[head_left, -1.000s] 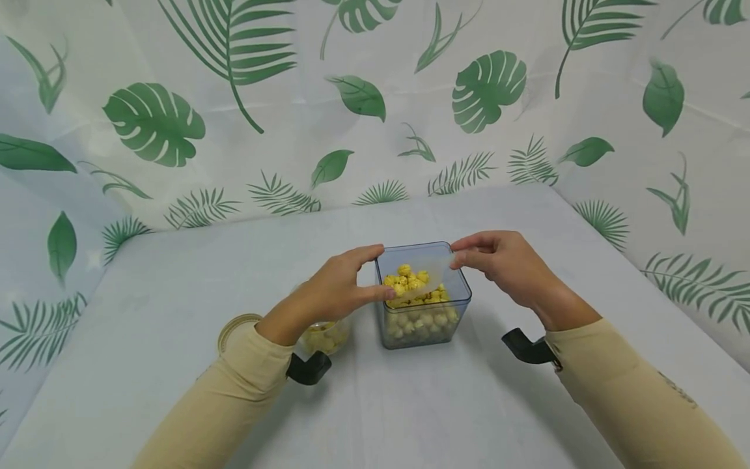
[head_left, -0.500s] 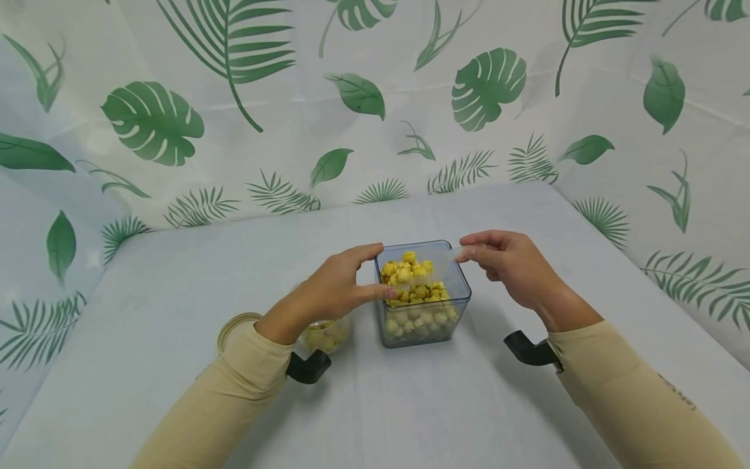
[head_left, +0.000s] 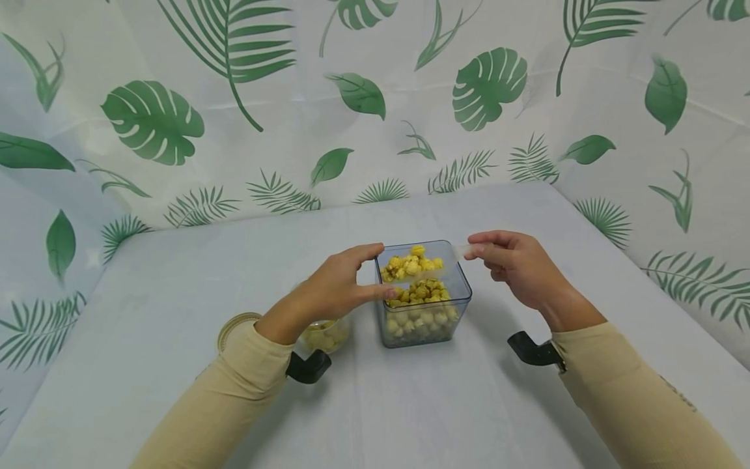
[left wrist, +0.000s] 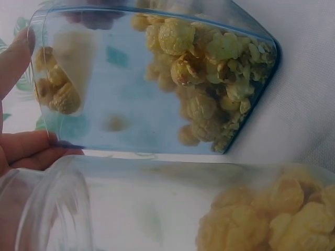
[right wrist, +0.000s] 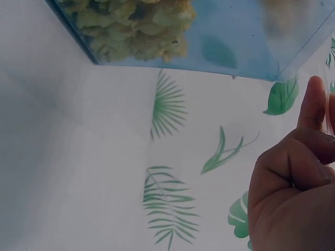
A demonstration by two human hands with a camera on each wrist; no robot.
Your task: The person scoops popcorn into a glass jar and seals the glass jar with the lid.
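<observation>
Currently, we have the right hand (head_left: pixel 518 270) pinching the handle of a translucent scoop (head_left: pixel 436 272) between thumb and fingertips, just beyond the right rim of the square blue-tinted canister (head_left: pixel 456 286). We see the left hand (head_left: pixel 336 280) gripping the canister at its left rim, the fingers at the far corner and the thumb nearer to us.

The scoop sits at the canister's mouth, its bowl carrying scooped popcorn (head_left: pixel 411 264) apart from and above the popcorn heap (head_left: pixel 418 319) inside. We judge spillage the main risk: a roll of the pinched handle, or a knock against the canister's right rim, could shed pieces. If the left grip slackens, a sideways push from the scoop could shift the canister.

We read the scoop's long axis as running left to right across the canister's mouth, bowl end toward the left hand and handle end out past the right rim; its exact tilt we cannot confirm. The canister stands upright.

Left of the canister, near it, we find an open clear jar (head_left: pixel 325 337) partly filled with popcorn. Farther left lies a round lid (head_left: pixel 233 329), partly hidden by the left sleeve (head_left: pixel 240 384).
</observation>
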